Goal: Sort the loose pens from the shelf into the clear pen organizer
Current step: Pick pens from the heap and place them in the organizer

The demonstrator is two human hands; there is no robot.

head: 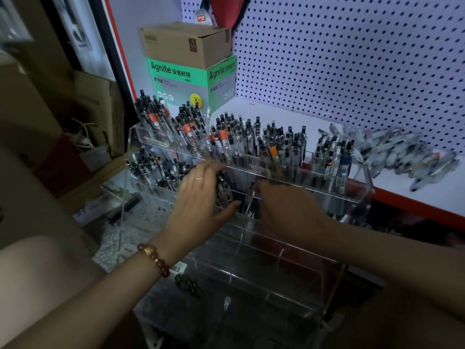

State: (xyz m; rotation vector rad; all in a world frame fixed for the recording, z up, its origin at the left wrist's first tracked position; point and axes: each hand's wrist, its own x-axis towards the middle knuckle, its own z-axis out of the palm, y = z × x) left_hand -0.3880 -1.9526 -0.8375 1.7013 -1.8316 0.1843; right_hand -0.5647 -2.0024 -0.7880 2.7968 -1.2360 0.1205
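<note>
The clear pen organizer (279, 258) stands tiered in the middle, its upper rows packed with upright pens (234, 139). My left hand (198, 197), with a ring and a bead bracelet, grips a dark bundle of pens (223, 193) between fingers and thumb in a middle-row compartment. My right hand (289, 210) reaches into the neighbouring compartment, back of the hand up, its fingertips hidden beside a single pen (251, 191). A pile of loose pens (397, 152) lies on the white shelf (281, 117) to the right.
A green box (181, 81) with a cardboard box (186, 44) on top stands at the shelf's back left. A white pegboard (352, 59) forms the back wall. The organizer's lower front compartments hold nothing visible. Cardboard and clutter fill the floor at left.
</note>
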